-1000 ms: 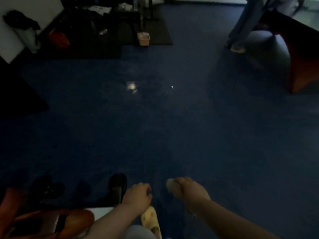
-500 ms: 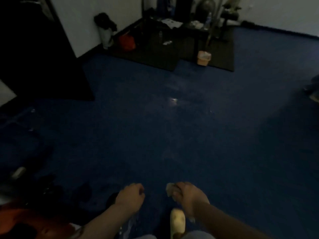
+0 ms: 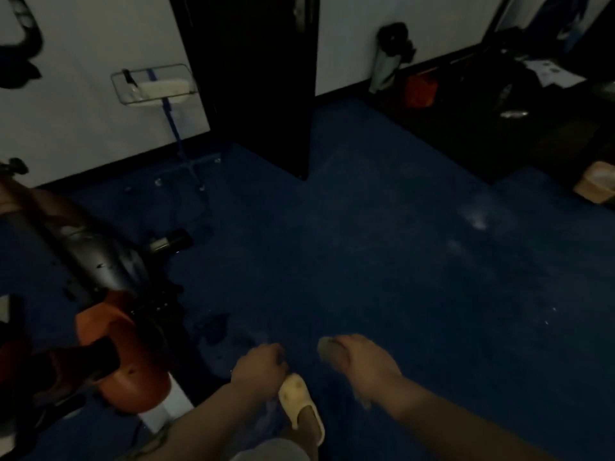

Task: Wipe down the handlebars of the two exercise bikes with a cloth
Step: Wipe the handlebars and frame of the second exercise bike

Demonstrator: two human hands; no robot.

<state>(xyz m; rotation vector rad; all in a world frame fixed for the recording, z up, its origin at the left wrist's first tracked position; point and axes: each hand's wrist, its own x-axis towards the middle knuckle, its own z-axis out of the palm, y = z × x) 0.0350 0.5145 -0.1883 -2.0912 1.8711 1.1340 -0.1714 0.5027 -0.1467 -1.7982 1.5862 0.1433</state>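
Note:
An orange and black exercise bike (image 3: 109,314) stands at the lower left, its frame slanting up toward the left edge; its handlebars are out of view. My right hand (image 3: 359,359) is closed around a small pale cloth (image 3: 327,349), whose end sticks out to the left of my fingers. My left hand (image 3: 259,367) is a loose fist with nothing visible in it, a short way left of the cloth. Both hands hang low over the blue carpet, to the right of the bike.
A dark open door (image 3: 253,78) stands ahead. A wire tray on a blue wheeled stand (image 3: 154,84) is by the white wall. Dark equipment and a red object (image 3: 421,88) fill the far right. A small bin (image 3: 597,183) sits at the right edge. My yellow slipper (image 3: 299,404) is below my hands.
The view has swung to the left: the door, the wheeled stand and the exercise bike have come into sight. My hands keep the same pose, the right one still holding the cloth.

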